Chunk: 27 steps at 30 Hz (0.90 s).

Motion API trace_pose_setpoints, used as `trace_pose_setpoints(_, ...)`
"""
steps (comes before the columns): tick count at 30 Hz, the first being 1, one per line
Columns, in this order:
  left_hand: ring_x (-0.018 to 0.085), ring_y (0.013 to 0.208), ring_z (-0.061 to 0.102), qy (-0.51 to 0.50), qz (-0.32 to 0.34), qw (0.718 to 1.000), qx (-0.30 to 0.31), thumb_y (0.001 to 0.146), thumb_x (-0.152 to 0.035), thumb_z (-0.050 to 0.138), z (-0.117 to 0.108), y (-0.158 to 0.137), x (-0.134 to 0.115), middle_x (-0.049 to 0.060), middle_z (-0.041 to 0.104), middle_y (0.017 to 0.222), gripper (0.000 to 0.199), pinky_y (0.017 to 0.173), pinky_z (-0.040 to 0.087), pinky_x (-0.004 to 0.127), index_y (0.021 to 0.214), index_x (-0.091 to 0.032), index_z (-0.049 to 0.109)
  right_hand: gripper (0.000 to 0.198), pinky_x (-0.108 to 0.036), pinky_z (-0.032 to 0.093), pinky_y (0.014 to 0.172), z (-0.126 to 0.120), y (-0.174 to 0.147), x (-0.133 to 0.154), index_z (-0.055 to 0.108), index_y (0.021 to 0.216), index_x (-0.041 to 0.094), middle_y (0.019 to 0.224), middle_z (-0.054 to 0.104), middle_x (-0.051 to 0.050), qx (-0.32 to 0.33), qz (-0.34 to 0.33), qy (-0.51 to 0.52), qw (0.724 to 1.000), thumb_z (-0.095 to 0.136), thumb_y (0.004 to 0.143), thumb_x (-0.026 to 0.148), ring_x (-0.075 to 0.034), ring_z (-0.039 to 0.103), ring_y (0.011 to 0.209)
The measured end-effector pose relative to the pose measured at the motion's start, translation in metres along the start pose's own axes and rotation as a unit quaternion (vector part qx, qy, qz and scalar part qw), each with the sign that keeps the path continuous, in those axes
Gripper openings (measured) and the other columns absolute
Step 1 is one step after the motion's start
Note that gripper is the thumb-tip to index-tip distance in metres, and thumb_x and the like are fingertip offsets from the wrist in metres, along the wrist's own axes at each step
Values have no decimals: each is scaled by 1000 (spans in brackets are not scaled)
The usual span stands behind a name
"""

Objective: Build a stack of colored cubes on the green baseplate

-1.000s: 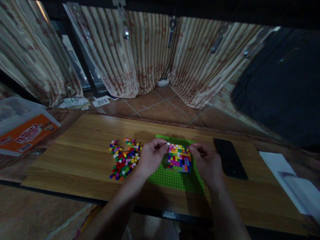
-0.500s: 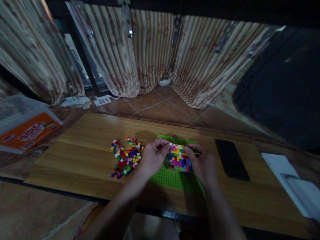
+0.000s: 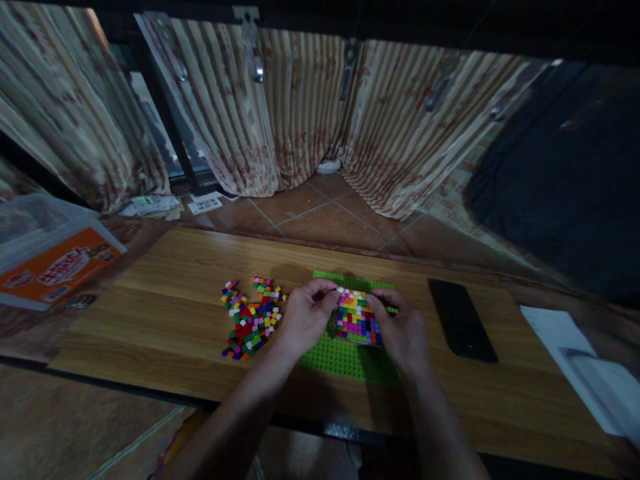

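Observation:
A multicoloured block of small toy bricks [image 3: 356, 317] is over the green studded baseplate [image 3: 340, 361]; whether it is fixed to it I cannot tell. My left hand [image 3: 307, 317] is closed at the block's far left corner, with thumb and forefinger pinching a small white toy brick [image 3: 341, 290]. On the other side, my right hand [image 3: 401, 327] grips the block's right edge, its thumb on top and its fingers curled around the far side. Loose toy bricks [image 3: 253, 320] in many colours lie in a pile left of my left hand.
A black phone [image 3: 463, 320] lies on the wooden table [image 3: 165, 300] right of my hands. White paper [image 3: 560, 340] is at the far right. A clear plastic box with an orange label [image 3: 63, 265] stands left of the table. Striped curtains [image 3: 305, 107] hang beyond it.
The view has shifted very slightly. Both hands keep their grip at the brick block, with hardly any movement of the fingers.

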<state>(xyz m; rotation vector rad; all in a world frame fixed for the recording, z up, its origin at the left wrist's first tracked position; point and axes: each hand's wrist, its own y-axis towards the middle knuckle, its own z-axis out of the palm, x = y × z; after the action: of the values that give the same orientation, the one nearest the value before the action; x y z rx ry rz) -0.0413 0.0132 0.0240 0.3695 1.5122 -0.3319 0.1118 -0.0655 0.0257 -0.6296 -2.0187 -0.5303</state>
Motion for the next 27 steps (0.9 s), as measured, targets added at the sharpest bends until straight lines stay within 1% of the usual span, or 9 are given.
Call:
trace_pose_setpoints(2, 13, 69, 62, -3, 2, 1000, 0, 80, -30, 64, 0, 0, 0, 1, 68, 76, 16, 66, 50, 23, 86, -17, 69, 41, -36, 51, 72, -2, 0, -1, 70, 95, 16, 92, 71, -10, 7, -11, 2, 1000, 59, 80, 53, -23, 65, 80)
trace_pose_setpoints(4, 13, 69, 62, -5, 3, 1000, 0, 80, -31, 64, 0, -1, 0, 1, 68, 76, 16, 66, 50, 24, 86, -17, 69, 40, -36, 51, 73, -4, 0, -1, 70, 95, 16, 95, 71, -10, 0, -37, -3, 999, 56, 83, 52, -23, 65, 82)
trace_pose_setpoints(7, 12, 68, 61, -10, -1, 1000, -1, 80, -30, 64, 0, -1, -2, 0, 68, 75, 16, 66, 50, 23, 86, -17, 70, 35, -37, 50, 77, -6, -2, 4, 70, 94, 18, 97, 69, -9, -36, -91, -7, 995, 52, 88, 48, -23, 64, 86)
trace_pose_setpoints(9, 12, 68, 61, -14, -5, 1000, 1, 79, -30, 65, 0, -2, -4, 1, 69, 76, 16, 65, 49, 23, 87, -16, 71, 30, -39, 49, 84, -6, -5, 9, 69, 95, 19, 98, 67, -9, -46, -134, -13, 990, 52, 89, 44, -23, 63, 92)
trace_pose_setpoints(12, 13, 71, 62, -4, 5, 1000, 4, 79, -30, 65, 1, -3, -7, 2, 70, 79, 17, 67, 50, 24, 88, -16, 72, 25, -43, 46, 94, -3, -9, 16, 69, 99, 21, 107, 65, -9, -37, -191, -43, 980, 53, 90, 38, -23, 59, 104)
trace_pose_setpoints(15, 15, 76, 64, 21, 25, 999, 11, 80, -27, 64, 1, -5, -9, 2, 72, 84, 16, 72, 52, 25, 90, -18, 72, 23, -47, 43, 97, 3, -13, 20, 69, 102, 24, 113, 63, -8, -21, -227, -79, 971, 54, 90, 36, -24, 55, 110)
trace_pose_setpoints(20, 16, 85, 67, 76, 77, 994, 20, 82, -22, 61, 3, -9, -13, 2, 74, 92, 17, 83, 52, 28, 94, -21, 72, 22, -46, 45, 95, 8, -16, 24, 69, 103, 26, 114, 62, -7, -4, -238, -92, 967, 52, 92, 35, -24, 55, 109)
trace_pose_setpoints(27, 15, 82, 66, 116, 108, 987, 0, 82, -18, 59, 7, -12, -15, 2, 73, 90, 19, 80, 52, 26, 96, -21, 72, 19, -42, 46, 92, 12, -17, 25, 70, 98, 23, 109, 64, -7, -11, -242, -87, 966, 53, 92, 30, -22, 56, 104)
